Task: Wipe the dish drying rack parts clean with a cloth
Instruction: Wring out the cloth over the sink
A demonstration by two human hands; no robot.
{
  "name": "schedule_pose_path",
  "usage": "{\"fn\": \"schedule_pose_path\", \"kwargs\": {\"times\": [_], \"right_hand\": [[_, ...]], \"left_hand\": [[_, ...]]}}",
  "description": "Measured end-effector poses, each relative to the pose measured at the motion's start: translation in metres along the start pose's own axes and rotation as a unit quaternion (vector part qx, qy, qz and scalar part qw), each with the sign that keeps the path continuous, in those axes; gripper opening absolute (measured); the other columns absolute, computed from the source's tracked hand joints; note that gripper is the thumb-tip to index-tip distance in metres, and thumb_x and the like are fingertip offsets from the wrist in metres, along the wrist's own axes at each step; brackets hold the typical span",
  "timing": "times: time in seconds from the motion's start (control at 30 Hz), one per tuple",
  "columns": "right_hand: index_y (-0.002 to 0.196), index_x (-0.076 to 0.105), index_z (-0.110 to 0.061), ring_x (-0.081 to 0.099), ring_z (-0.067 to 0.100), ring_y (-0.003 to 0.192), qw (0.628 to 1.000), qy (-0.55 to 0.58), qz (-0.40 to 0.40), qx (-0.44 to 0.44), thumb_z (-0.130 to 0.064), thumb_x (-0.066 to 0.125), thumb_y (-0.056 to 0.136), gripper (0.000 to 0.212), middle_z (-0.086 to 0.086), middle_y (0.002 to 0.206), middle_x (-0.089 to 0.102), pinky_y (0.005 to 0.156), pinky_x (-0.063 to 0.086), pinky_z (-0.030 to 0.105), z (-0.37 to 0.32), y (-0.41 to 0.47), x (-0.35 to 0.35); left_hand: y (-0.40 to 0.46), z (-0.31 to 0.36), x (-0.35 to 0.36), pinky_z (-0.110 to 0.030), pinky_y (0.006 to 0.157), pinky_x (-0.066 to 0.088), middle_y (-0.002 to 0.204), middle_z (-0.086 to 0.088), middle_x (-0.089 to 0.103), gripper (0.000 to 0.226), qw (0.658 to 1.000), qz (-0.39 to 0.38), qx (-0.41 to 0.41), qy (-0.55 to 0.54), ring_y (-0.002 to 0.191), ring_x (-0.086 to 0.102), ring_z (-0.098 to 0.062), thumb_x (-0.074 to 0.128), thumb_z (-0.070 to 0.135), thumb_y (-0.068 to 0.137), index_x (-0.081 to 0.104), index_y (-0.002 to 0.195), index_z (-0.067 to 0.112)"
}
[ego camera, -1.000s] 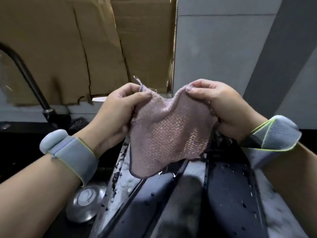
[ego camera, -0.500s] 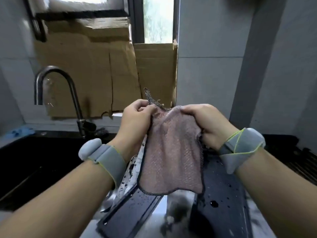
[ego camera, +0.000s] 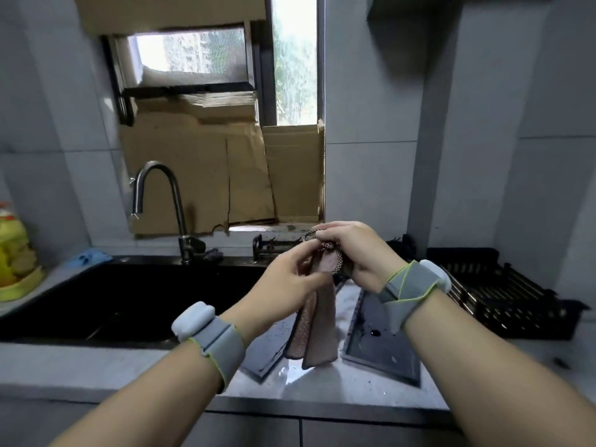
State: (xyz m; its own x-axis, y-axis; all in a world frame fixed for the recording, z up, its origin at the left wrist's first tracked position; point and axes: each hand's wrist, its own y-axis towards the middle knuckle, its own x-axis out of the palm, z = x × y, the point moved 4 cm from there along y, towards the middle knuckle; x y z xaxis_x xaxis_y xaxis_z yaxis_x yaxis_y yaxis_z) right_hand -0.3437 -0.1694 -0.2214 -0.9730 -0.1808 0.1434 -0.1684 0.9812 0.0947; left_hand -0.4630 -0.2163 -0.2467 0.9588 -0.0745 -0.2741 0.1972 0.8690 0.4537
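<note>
Folded narrower since a second ago, cloth [ego camera: 317, 321] hanging in doubled strips over two wet dark trays [ego camera: 383, 346] on counter [ego camera: 322, 390], rack [ego camera: 503, 291] at right. Pinched at top by right hand [ego camera: 351, 253], gripped midway by left hand [ego camera: 290, 282]. Risk: loose pinch, cloth dropping onto wet counter.
</note>
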Motion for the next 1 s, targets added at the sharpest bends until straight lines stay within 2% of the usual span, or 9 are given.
{"fn": "schedule_pose_path", "kwargs": {"times": [0.07,0.2,0.3,0.4,0.53,0.6,0.7,0.83,1.0], "right_hand": [[0.099,0.07,-0.004,0.064,0.029,0.082,1.0,-0.001,0.001,-0.005,0.002,0.056,0.092,0.016,0.017,0.089,0.066,0.082,0.054,0.043,-0.001,-0.008,-0.004],[0.11,0.067,-0.003,0.058,0.026,0.073,0.999,0.0,-0.01,-0.032,0.008,0.048,0.093,0.028,0.016,0.084,0.062,0.065,0.048,0.032,-0.007,-0.015,-0.018],[0.116,0.066,-0.004,0.056,0.029,0.083,0.998,0.005,-0.038,-0.052,0.011,0.048,0.09,0.035,0.019,0.093,0.059,0.067,0.048,0.032,-0.005,-0.009,-0.023],[0.118,0.066,-0.003,0.055,0.021,0.072,0.994,0.044,-0.073,-0.075,0.011,0.048,0.09,0.036,0.011,0.078,0.055,0.065,0.045,0.029,-0.002,0.003,-0.018],[0.12,0.064,-0.002,0.056,0.016,0.066,0.984,0.117,-0.11,-0.072,0.011,0.047,0.091,0.037,0.007,0.072,0.054,0.064,0.048,0.027,0.008,0.037,-0.012],[0.121,0.064,-0.002,0.058,0.018,0.068,0.984,0.132,-0.111,-0.052,0.011,0.046,0.091,0.037,0.009,0.076,0.056,0.065,0.049,0.028,0.014,0.056,-0.016],[0.12,0.064,-0.004,0.06,0.02,0.066,0.99,0.116,-0.084,-0.002,0.011,0.047,0.091,0.036,0.013,0.085,0.059,0.056,0.053,0.027,0.021,0.079,-0.028],[0.113,0.067,-0.014,0.062,0.018,0.075,0.997,0.025,-0.062,0.028,0.005,0.053,0.092,0.032,0.007,0.093,0.064,0.065,0.047,0.033,0.035,0.098,-0.037],[0.112,0.065,-0.017,0.063,0.02,0.066,0.998,-0.033,-0.047,0.013,0.003,0.055,0.093,0.029,0.013,0.093,0.057,0.059,0.054,0.037,0.05,0.104,-0.033]], "left_hand": [[-0.003,0.005,0.004,-0.025,0.096,0.052,0.119,0.011,0.071,0.045,1.0,-0.003,-0.004,-0.027,0.105,0.067,-0.008,0.066,-0.002,0.09,0.064,0.121,0.031],[-0.002,0.004,0.006,-0.028,0.089,0.054,0.123,0.011,0.068,0.047,0.998,0.023,-0.017,-0.062,0.095,0.064,-0.012,0.08,0.015,0.083,0.062,0.124,0.03],[0.002,-0.018,0.005,-0.03,0.094,0.054,0.129,0.014,0.058,0.085,0.999,0.01,-0.034,-0.013,0.112,0.06,-0.002,0.092,0.029,0.069,0.046,0.141,0.032],[0.004,-0.049,0.011,-0.033,0.104,0.049,0.14,0.012,0.053,0.112,0.998,-0.02,-0.062,-0.024,0.127,0.054,-0.004,0.096,0.033,0.06,0.03,0.151,0.035],[0.019,-0.081,0.02,-0.032,0.098,0.052,0.111,0.01,0.073,0.045,0.992,0.086,-0.076,-0.052,0.107,0.066,-0.01,0.076,0.008,0.086,0.059,0.125,0.022],[0.036,-0.09,0.013,-0.028,0.091,0.054,0.104,0.006,0.075,0.025,0.982,0.147,-0.092,-0.071,0.097,0.068,-0.008,0.062,0.001,0.095,0.067,0.116,0.015],[0.061,-0.095,-0.007,-0.023,0.064,0.054,0.085,-0.004,0.074,0.023,0.963,0.199,-0.139,-0.12,0.073,0.068,-0.014,0.051,-0.007,0.095,0.07,0.102,0.003],[0.073,-0.097,-0.026,-0.02,0.068,0.049,0.086,-0.001,0.074,0.03,0.968,0.21,-0.131,-0.028,0.075,0.064,-0.007,0.047,-0.007,0.091,0.071,0.096,0.01],[0.073,-0.114,-0.048,-0.036,0.064,0.047,0.071,0.007,0.067,0.028,0.966,0.181,-0.126,0.133,0.064,0.059,-0.015,0.053,-0.002,0.086,0.068,0.089,0.021]]}}
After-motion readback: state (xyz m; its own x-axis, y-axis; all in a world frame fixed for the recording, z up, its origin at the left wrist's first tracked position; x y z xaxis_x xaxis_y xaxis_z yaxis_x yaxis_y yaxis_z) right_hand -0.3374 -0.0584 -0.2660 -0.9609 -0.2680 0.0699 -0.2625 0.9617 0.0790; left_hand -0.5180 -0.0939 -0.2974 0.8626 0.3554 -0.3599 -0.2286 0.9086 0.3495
